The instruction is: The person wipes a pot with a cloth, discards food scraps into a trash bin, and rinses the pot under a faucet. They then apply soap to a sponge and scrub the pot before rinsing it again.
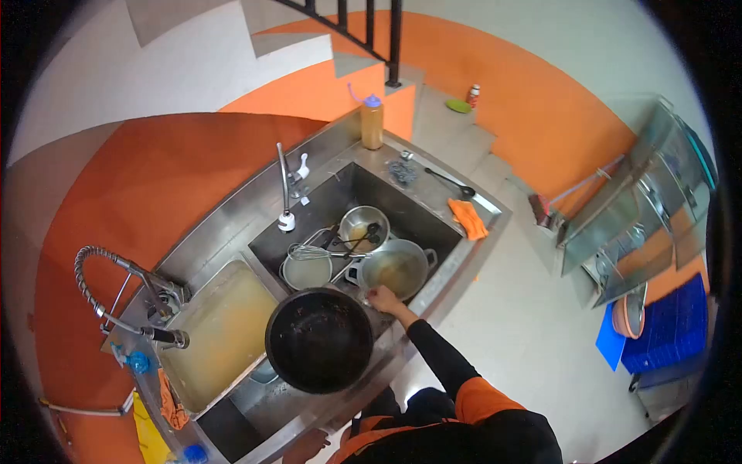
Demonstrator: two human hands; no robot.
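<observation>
A black wok point(319, 340) rests tilted across the divider between the two sink basins, its dark inside facing up with small food bits. My right hand point(384, 300) is closed at the wok's upper right edge, where a short metal handle seems to be, partly hidden by the fingers. Just beyond that hand, a two-handled metal pot point(396, 267) with murky water sits in the right basin. Low in the view, by the sink's front edge, my left hand point(309, 445) hangs with fingers loosely apart and nothing visible in it.
The right basin also holds a steel bowl point(363, 226), a whisk point(308, 253) and a smaller pot point(308, 271). A large tray point(183, 387) of cloudy water fills the left basin. Two faucets reach over the sink. An orange cloth point(468, 220) and a bottle point(372, 124) stand on the counter.
</observation>
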